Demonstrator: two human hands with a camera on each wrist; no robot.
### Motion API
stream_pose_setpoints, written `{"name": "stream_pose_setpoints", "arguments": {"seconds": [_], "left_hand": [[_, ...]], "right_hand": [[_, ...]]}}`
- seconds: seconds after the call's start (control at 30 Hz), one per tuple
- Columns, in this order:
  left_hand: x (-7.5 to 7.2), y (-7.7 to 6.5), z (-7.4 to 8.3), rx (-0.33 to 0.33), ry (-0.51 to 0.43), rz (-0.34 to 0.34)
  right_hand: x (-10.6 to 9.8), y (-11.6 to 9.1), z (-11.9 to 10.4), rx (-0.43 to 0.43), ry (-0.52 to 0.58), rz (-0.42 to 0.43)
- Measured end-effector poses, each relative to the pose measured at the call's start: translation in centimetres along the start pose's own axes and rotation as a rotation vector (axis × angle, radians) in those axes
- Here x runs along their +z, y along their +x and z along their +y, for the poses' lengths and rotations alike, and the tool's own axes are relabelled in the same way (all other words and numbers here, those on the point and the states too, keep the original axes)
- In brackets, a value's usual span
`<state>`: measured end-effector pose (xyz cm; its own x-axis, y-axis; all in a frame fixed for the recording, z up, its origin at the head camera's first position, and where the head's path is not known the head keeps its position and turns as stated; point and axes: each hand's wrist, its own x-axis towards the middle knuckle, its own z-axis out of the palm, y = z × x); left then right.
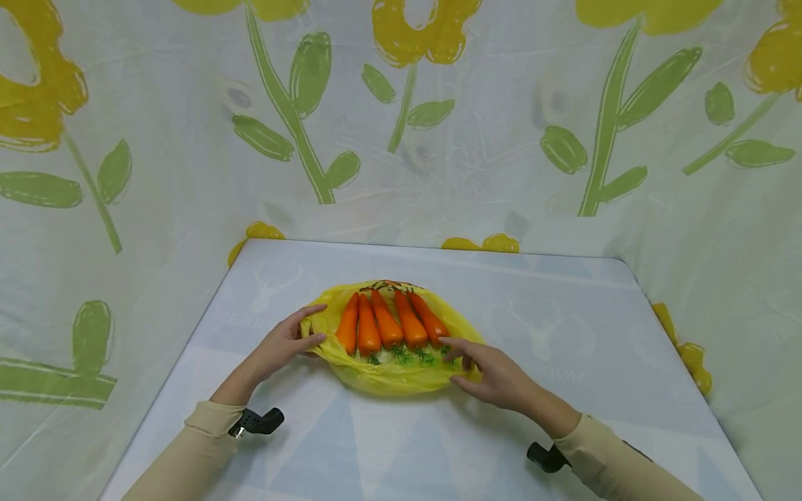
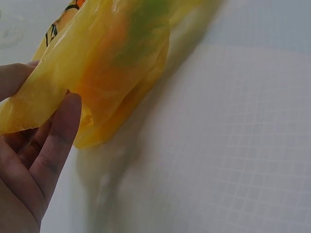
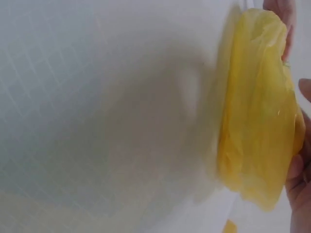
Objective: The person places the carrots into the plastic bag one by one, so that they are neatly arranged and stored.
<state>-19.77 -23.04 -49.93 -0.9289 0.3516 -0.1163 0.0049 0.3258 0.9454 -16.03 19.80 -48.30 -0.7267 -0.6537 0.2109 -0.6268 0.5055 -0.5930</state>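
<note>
A thin yellow plastic bag [image 1: 388, 379] lies spread on the table, its mouth wide and facing up. Several orange carrots [image 1: 386, 320] with green tops lie side by side in it. My left hand [image 1: 285, 341] holds the bag's left edge, with the plastic between thumb and fingers in the left wrist view. At the right end, my right hand [image 1: 491, 372] reaches over the rim. Its index finger extends to the rightmost carrot, and its thumb is apart from it, by the plastic. In the right wrist view the bag [image 3: 257, 116] hides part of the fingers.
The white table [image 1: 583, 334] has a pale blue triangle and deer print. Behind and beside it hangs a white cloth [image 1: 476, 160] printed with yellow flowers and green stems. A black wrist mount [image 1: 260, 421] sticks out from the left sleeve, another [image 1: 546, 458] from the right.
</note>
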Motion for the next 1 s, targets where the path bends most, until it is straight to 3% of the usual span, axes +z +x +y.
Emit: {"name": "stream_pose_setpoints", "arguments": {"seconds": [0.3,0.6,0.77,1.0], "left_hand": [[0.01,0.03,0.07,-0.005,0.007,0.002],[0.03,0.07,0.10,-0.002,0.000,0.002],[-0.01,0.05,0.14,-0.002,0.011,0.005],[-0.11,0.04,0.14,0.000,0.015,0.004]], "right_hand": [[0.34,0.05,-0.31,0.016,-0.135,-0.044],[0.43,0.17,-0.31,0.033,-0.085,-0.092],[0.42,0.00,-0.09,-0.005,-0.058,-0.054],[0.31,-0.27,0.00,-0.087,-0.030,0.062]]}}
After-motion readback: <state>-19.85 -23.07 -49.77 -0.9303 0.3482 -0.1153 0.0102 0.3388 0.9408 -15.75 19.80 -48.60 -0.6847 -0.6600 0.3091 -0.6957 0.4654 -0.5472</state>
